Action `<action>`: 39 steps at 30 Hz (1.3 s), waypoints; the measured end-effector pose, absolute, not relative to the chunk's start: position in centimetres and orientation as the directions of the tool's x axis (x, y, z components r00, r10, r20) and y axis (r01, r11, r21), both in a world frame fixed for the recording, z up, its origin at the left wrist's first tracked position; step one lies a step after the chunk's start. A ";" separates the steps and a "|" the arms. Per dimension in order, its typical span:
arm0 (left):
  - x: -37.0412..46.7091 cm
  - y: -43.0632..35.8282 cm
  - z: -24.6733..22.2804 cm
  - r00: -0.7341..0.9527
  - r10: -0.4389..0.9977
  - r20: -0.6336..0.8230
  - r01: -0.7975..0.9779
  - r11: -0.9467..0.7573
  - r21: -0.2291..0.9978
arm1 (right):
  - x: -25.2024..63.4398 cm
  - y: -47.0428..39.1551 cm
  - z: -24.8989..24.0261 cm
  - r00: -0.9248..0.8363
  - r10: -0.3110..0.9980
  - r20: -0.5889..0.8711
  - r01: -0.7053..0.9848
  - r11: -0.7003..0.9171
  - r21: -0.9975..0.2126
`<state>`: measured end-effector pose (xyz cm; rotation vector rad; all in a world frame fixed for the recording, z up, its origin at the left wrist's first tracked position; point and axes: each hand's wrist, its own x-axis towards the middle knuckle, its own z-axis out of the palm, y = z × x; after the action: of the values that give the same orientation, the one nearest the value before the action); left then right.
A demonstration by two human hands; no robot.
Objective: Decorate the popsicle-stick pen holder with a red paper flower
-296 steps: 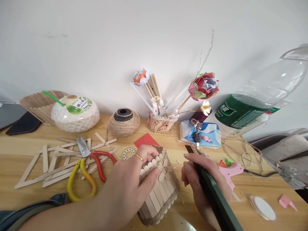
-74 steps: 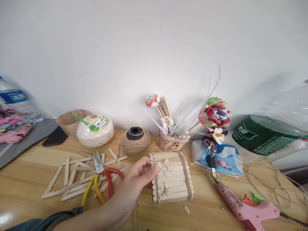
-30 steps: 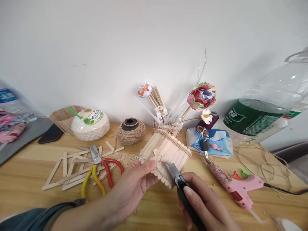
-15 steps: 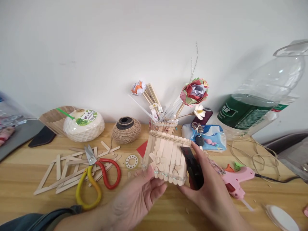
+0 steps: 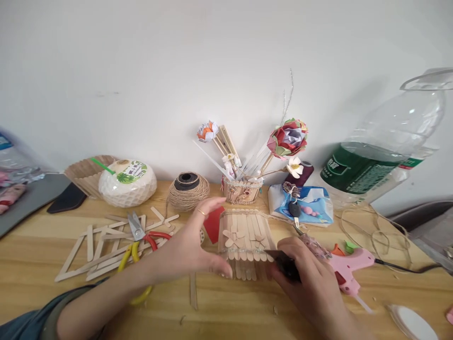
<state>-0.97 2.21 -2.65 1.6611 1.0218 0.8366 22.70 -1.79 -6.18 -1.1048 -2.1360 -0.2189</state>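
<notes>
A small holder of craft sticks [image 5: 247,231], with stick flowers, a twine rim and a glittery cord on its front, rests on the wooden table before me. My left hand [image 5: 198,245] is spread open at its left side, thumb close to the lower edge; whether it touches cannot be told. In my right hand [image 5: 307,278] is a black utility knife [image 5: 288,265], its dark blade pointing left at the holder's lower right corner. Behind stands a decorated pot [image 5: 242,192] with paper flowers [image 5: 288,138] and thin sticks.
Scissors [image 5: 136,231] lie on loose craft sticks [image 5: 90,243] at left. Twine [image 5: 187,191], a wrapped coconut [image 5: 128,184] and a red paper piece [image 5: 213,224] are further back. On the right are a pink glue gun [image 5: 348,267], a tissue pack [image 5: 318,205] and a large bottle [image 5: 368,165].
The holder has come down from both hands onto the table. My left hand has let go of it and opened at its left; the knife has turned with its blade toward the holder.
</notes>
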 end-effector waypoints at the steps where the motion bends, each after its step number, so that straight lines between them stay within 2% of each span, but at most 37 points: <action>1: -1.1 2.5 -2.8 0.491 0.871 0.009 0.298 -0.178 0.938 | 22.7 -1.8 -6.3 -0.395 0.637 0.661 0.755 0.636 -0.162; 3: -0.9 2.7 -3.4 0.586 0.807 -0.074 0.376 -0.189 0.907 | 22.7 -1.8 -6.5 -0.436 0.625 0.648 0.724 0.671 -0.160; 5: -0.5 2.6 -3.8 0.595 0.801 -0.068 0.375 -0.202 0.905 | 22.6 -1.8 -6.5 -0.473 0.625 0.621 0.694 0.699 -0.174; 9: 0.0 2.2 -4.3 0.490 0.864 0.119 0.359 -0.324 0.875 | 22.6 -1.9 -5.5 -0.403 0.727 0.556 0.723 0.625 -0.293; 13: 0.2 1.8 -4.9 0.422 0.839 0.343 0.480 -0.528 0.700 | 22.8 -2.8 -3.4 -0.253 0.884 0.394 0.728 0.442 -0.524; 15: 0.3 1.6 -5.5 0.408 0.821 0.399 0.508 -0.568 0.648 | 22.8 -3.0 -2.8 -0.266 0.909 0.320 0.715 0.409 -0.568; 17: 0.4 1.3 -6.3 0.400 0.802 0.444 0.506 -0.597 0.623 | 22.7 -3.0 -2.6 -0.345 0.902 0.261 0.720 0.433 -0.542; 21: 0.4 0.6 -7.4 0.410 0.746 0.525 0.462 -0.666 0.585 | 22.5 -2.6 -3.3 -0.489 0.850 0.197 0.753 0.525 -0.396; 25: 0.1 -0.3 -7.1 0.436 0.739 0.514 0.425 -0.672 0.606 | 22.3 -2.8 -4.3 -0.474 0.824 0.309 0.794 0.552 -0.255; 29: -0.3 -0.8 -6.6 0.506 0.719 0.477 0.370 -0.680 0.633 | 22.1 -3.3 -4.7 -0.407 0.824 0.393 0.841 0.506 -0.189; 39: -0.3 -0.9 -6.9 0.499 0.591 0.634 0.369 -0.806 0.462 | 22.0 -3.5 -4.0 -0.395 0.769 0.502 0.869 0.490 -0.067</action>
<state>-0.26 -0.91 -6.95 2.4791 0.8134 1.2013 22.03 -3.48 -3.98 -1.3521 -2.2668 -0.2833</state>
